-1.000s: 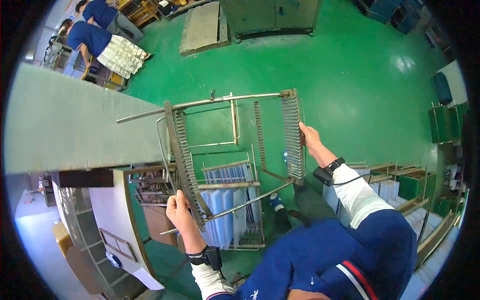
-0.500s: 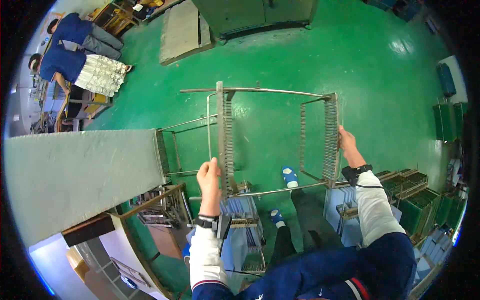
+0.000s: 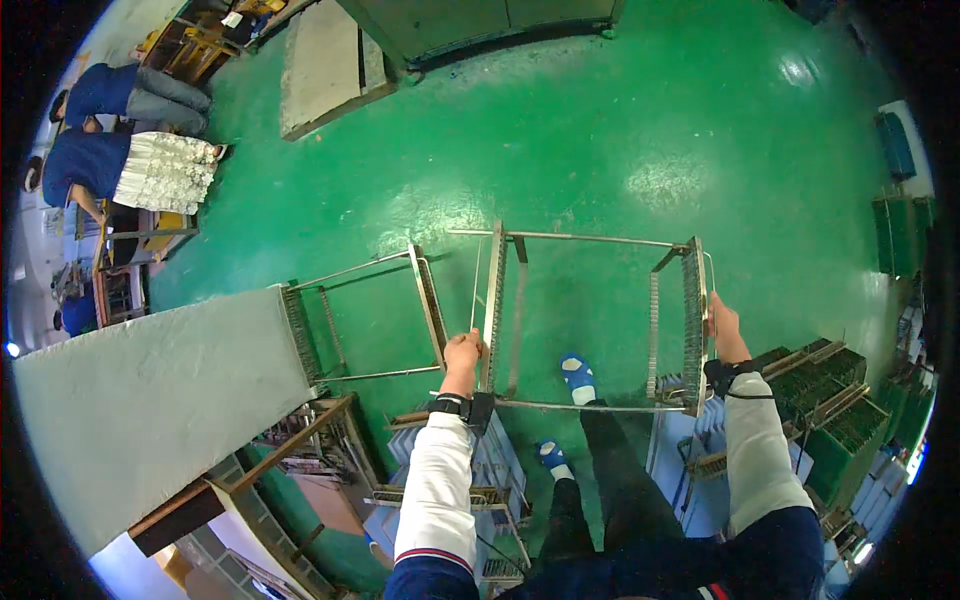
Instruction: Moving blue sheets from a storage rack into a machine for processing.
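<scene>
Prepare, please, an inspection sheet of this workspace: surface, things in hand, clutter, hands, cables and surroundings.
Surface: pale grey tabletop at left; glossy green floor.
Things in hand: slotted metal rack, held above the floor; a similar rack at its left, by the tabletop's end, support unclear.
Clutter: pale blue sheets in racks near the legs; green panels at right.
Hands: left hand grips the held rack's left end, right hand its right end.
Cables: thin dark cable by the right wrist; its far end unclear.
Surroundings: two people in blue tops, upper left; grey board and green cabinet at top.
</scene>
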Tool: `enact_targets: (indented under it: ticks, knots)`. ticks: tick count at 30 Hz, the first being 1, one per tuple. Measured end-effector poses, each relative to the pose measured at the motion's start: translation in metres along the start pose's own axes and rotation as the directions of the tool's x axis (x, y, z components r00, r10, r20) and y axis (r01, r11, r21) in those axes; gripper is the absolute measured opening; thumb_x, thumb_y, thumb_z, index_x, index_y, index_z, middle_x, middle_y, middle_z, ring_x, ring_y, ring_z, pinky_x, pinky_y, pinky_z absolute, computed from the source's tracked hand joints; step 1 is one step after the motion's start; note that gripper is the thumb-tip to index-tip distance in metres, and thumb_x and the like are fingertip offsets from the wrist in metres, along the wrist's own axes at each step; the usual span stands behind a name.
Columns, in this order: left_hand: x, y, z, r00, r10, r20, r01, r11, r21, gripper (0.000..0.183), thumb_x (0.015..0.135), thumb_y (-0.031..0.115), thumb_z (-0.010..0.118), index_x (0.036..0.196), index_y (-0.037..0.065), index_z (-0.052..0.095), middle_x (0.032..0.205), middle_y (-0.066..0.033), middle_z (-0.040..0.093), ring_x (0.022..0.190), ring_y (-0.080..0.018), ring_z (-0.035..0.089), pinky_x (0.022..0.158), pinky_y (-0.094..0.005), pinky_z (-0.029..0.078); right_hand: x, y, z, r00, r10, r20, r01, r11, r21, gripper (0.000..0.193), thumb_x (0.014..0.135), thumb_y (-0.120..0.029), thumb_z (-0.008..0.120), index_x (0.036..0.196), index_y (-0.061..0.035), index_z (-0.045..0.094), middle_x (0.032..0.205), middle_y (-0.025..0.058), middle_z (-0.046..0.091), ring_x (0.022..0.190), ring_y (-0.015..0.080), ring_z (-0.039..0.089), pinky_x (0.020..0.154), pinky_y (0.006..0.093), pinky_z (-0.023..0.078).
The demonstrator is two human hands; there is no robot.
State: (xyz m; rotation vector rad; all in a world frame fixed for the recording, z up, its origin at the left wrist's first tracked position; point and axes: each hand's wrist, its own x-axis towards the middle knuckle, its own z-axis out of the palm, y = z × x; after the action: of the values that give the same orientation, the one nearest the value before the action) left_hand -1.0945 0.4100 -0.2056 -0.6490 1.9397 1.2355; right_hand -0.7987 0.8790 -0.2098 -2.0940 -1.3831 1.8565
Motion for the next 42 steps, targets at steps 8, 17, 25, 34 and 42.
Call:
enact_targets:
  ticks: [8, 17, 25, 34, 42]
  knots:
    - [0.054, -0.064, 0.006, 0.999, -0.035, 0.015, 0.032, 0.982, 0.185, 0.033, 0.097, 0.028, 0.049, 0.076, 0.005, 0.059, 0.064, -0.0042, 0.053, 0.057, -0.0171, 0.046, 0.055, -0.0344, 0.037, 0.049, 0.028, 0.03, 0.994, 0.04, -0.098, -0.039, 0.999, 0.013, 0.038, 0.086, -0.043, 0.067, 0.07, -0.0114, 0.053, 0.052, -0.0043, 0.039, 0.041, 0.0082, 0.033, 0.04, 0.0265, 0.022]
    - [0.106, -0.044, 0.032, 0.993, -0.114, 0.009, 0.113, 0.993, 0.045, 0.037, 0.093, 0.036, 0.058, 0.105, 0.001, 0.062, 0.091, -0.0039, 0.061, 0.084, -0.0156, 0.052, 0.074, -0.034, 0.04, 0.129, 0.023, 0.063, 0.976, -0.125, 0.18, 0.159, 0.97, -0.186, 0.037, 0.087, -0.052, 0.06, 0.084, -0.0149, 0.056, 0.077, -0.0021, 0.051, 0.072, 0.0111, 0.047, 0.065, 0.0283, 0.036]
    - [0.145, -0.089, 0.036, 0.999, 0.052, -0.01, -0.05, 0.99, 0.128, 0.026, 0.085, 0.018, 0.064, 0.107, 0.004, 0.064, 0.103, -0.0038, 0.063, 0.095, -0.0152, 0.055, 0.084, -0.032, 0.042, 0.15, 0.02, 0.115, 0.981, -0.147, 0.125, 0.158, 0.984, -0.085, 0.058, 0.083, -0.042, 0.069, 0.12, 0.0, 0.059, 0.113, 0.0059, 0.06, 0.107, 0.0155, 0.049, 0.094, 0.029, 0.036]
    - [0.088, -0.188, 0.137, 0.959, -0.271, 0.081, 0.234, 0.921, 0.311, 0.031, 0.089, 0.032, 0.065, 0.097, 0.002, 0.065, 0.087, -0.0072, 0.067, 0.074, -0.0148, 0.059, 0.061, -0.0294, 0.045, 0.086, 0.143, 0.098, 0.842, -0.185, 0.507, 0.44, 0.779, -0.446, 0.026, 0.09, -0.028, 0.061, 0.102, -0.0048, 0.066, 0.089, 0.0052, 0.066, 0.08, 0.0183, 0.059, 0.071, 0.0369, 0.047]
    - [0.113, -0.252, 0.167, 0.951, -0.288, 0.113, 0.212, 0.873, 0.439, 0.034, 0.087, 0.038, 0.065, 0.09, 0.004, 0.068, 0.077, -0.0072, 0.068, 0.058, -0.0157, 0.06, 0.049, -0.0325, 0.045, -0.141, 0.245, 0.096, 0.678, 0.124, 0.725, 0.556, 0.558, -0.615, 0.023, 0.083, -0.032, 0.062, 0.088, -0.0101, 0.066, 0.08, 0.0149, 0.067, 0.073, 0.0352, 0.066, 0.065, 0.047, 0.052]
